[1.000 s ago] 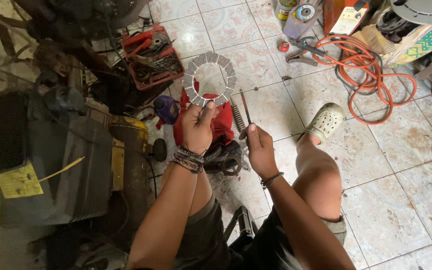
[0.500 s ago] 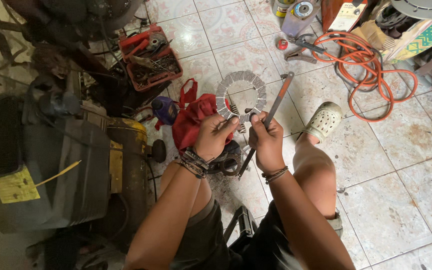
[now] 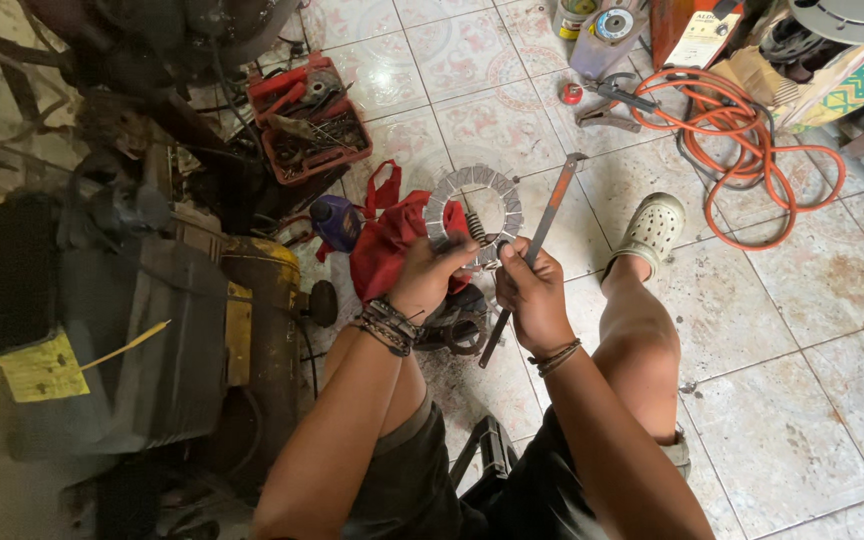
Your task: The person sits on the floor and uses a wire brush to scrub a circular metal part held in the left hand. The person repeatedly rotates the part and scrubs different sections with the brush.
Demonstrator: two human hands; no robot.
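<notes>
My left hand [image 3: 430, 272] grips the lower rim of a flat grey ring with segmented pads [image 3: 472, 210], holding it upright over the tiled floor. My right hand [image 3: 530, 285] is closed around a long, thin rusty metal bar [image 3: 540, 235] that slants up to the right, its lower end poking out below my fist. The bar lies against the ring's right edge. Both wrists wear dark bracelets. A red cloth bag [image 3: 392, 245] sits just behind my left hand.
A red tray of tools [image 3: 307, 120] lies at the upper left beside dark machinery [image 3: 132, 300]. An orange hose [image 3: 752, 150] coils at the upper right near pliers [image 3: 607, 100]. My foot in a pale clog [image 3: 652, 225] rests on the tiles.
The ring came down from a raised position toward my lap and my two hands drew together. The right hand turned the bar from near upright to slanted against the ring.
</notes>
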